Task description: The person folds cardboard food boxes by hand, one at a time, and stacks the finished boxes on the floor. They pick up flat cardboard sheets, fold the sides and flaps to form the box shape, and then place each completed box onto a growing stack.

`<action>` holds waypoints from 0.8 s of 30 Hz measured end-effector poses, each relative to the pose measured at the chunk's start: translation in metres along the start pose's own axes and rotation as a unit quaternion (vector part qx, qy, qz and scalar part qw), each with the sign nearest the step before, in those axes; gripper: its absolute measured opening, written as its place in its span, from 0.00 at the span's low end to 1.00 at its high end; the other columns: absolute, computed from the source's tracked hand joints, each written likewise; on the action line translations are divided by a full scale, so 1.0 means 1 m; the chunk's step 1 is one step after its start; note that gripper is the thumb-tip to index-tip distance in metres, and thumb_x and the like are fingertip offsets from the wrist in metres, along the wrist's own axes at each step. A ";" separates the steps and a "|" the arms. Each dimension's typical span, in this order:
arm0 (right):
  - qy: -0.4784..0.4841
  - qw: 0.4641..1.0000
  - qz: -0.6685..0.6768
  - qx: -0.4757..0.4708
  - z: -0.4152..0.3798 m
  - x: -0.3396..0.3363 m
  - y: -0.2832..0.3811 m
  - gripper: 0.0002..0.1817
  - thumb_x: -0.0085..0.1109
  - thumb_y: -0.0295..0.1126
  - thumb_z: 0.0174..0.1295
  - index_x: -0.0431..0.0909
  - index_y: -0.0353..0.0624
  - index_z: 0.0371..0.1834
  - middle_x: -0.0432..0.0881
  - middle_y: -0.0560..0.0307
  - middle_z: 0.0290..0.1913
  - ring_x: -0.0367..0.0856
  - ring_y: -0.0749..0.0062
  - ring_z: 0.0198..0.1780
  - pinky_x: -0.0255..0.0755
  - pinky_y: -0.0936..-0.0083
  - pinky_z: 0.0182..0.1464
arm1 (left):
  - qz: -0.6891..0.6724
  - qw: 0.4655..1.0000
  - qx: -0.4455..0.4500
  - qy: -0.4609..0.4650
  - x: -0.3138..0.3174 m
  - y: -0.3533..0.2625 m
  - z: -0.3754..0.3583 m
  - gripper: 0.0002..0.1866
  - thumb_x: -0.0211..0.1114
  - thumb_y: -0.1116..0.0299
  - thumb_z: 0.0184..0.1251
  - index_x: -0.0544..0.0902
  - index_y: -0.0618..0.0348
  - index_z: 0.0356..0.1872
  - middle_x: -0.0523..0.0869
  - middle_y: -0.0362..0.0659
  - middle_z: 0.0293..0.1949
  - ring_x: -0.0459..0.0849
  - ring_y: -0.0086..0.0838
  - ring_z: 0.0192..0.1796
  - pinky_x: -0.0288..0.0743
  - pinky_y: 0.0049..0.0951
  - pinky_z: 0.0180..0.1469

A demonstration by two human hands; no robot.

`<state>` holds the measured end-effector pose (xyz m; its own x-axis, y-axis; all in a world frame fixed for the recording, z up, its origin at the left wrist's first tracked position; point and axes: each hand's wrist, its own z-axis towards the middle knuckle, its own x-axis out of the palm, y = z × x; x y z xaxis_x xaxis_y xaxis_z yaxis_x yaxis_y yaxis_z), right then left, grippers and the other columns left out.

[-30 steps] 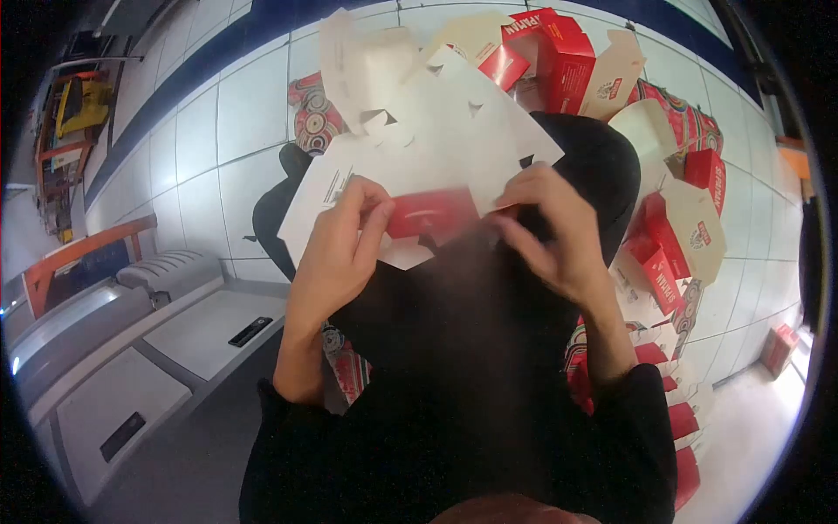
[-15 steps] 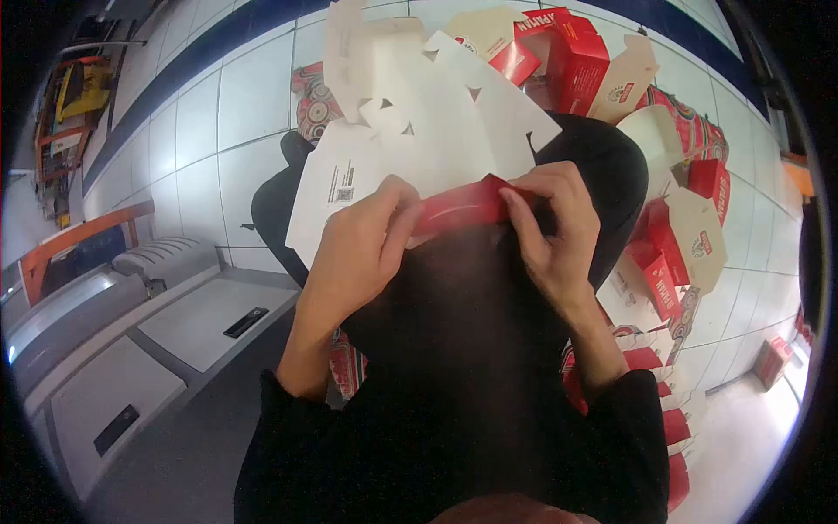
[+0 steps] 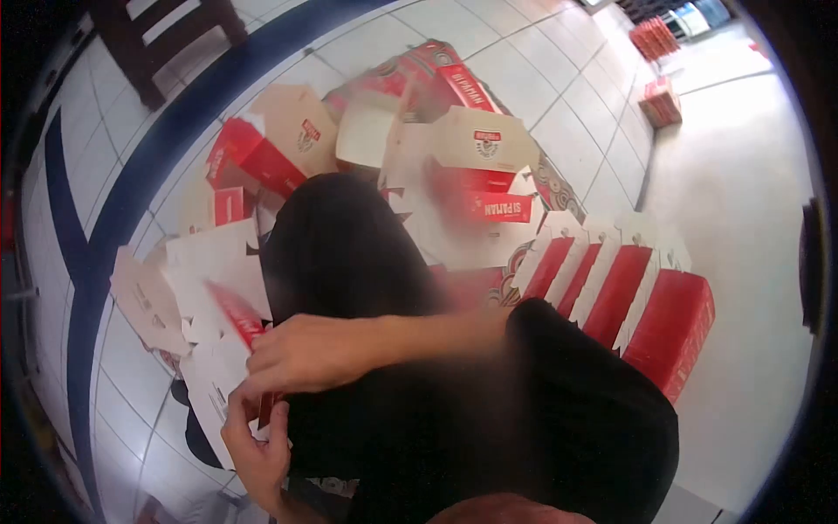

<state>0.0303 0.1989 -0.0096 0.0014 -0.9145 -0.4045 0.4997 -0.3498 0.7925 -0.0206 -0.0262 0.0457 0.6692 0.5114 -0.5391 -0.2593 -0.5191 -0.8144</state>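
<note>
A red card piece (image 3: 234, 314) rises from under the fingers of my right hand (image 3: 305, 354), which is closed on it. Just below, my left hand (image 3: 262, 445) curls its thumb and fingers around the piece's lower end, partly hidden by the right hand. Under and beyond both hands lies an unfolded white carton (image 3: 214, 262) with cut notches, spread over my lap beside my dark-clad knee (image 3: 336, 227).
Partly folded red and cream cartons (image 3: 489, 144) lie heaped on a patterned cloth (image 3: 428, 57). At the right stand several red-and-white boxes (image 3: 668, 327) in a row. A dark wooden chair (image 3: 166, 52) is at the upper left, a small carton (image 3: 661, 102) farther off.
The view has swung to the right, bringing the row of boxes in full. My hands, formerly apart at the two ends of the red piece, are now close together with the right crossing above the left.
</note>
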 end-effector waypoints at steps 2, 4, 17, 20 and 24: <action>0.006 0.999 -0.036 -0.028 0.002 0.007 0.007 0.10 0.67 0.29 0.67 0.80 0.42 0.49 0.81 0.49 0.46 0.83 0.51 0.48 0.79 0.59 0.46 | 0.004 0.997 -0.053 -0.059 0.004 -0.003 0.002 0.12 0.58 0.74 0.84 0.78 0.68 0.61 0.87 0.50 0.43 0.87 0.34 0.47 0.81 0.32 0.55; -0.266 0.963 -0.036 0.022 0.004 0.023 0.007 0.16 0.71 0.30 0.65 0.80 0.44 0.54 0.79 0.45 0.55 0.83 0.52 0.51 0.80 0.64 0.48 | -0.030 0.988 -0.009 -0.148 0.014 0.000 0.007 0.10 0.59 0.75 0.84 0.76 0.67 0.59 0.86 0.52 0.47 0.89 0.37 0.49 0.83 0.33 0.55; -0.293 0.883 0.280 0.237 -0.012 0.054 0.008 0.12 0.66 0.27 0.71 0.77 0.34 0.53 0.85 0.48 0.47 0.88 0.66 0.47 0.82 0.69 0.52 | 0.001 0.900 0.142 -0.411 0.079 0.042 0.000 0.33 0.74 0.68 0.74 0.69 0.65 0.74 0.81 0.59 0.68 0.86 0.51 0.64 0.84 0.48 0.68; -0.267 0.795 0.426 0.339 -0.009 0.055 0.007 0.12 0.68 0.29 0.71 0.78 0.36 0.51 0.82 0.59 0.45 0.81 0.82 0.48 0.79 0.78 0.47 | 0.075 0.891 0.177 -0.412 0.082 0.051 0.009 0.34 0.76 0.71 0.72 0.68 0.65 0.74 0.82 0.57 0.67 0.87 0.50 0.63 0.84 0.46 0.68; -0.274 0.890 0.271 0.242 -0.013 0.064 0.009 0.12 0.67 0.28 0.70 0.82 0.33 0.52 0.85 0.54 0.48 0.84 0.75 0.46 0.81 0.75 0.44 | 0.198 0.882 0.215 -0.370 0.074 0.051 0.014 0.35 0.75 0.74 0.72 0.67 0.66 0.74 0.82 0.55 0.65 0.88 0.51 0.60 0.84 0.45 0.68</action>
<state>0.0465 0.1401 -0.0344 -0.3601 -0.8911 0.2763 0.1219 0.2487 0.9609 0.0061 -0.0056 -0.0386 -0.1299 0.7377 -0.6625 -0.7169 -0.5314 -0.4512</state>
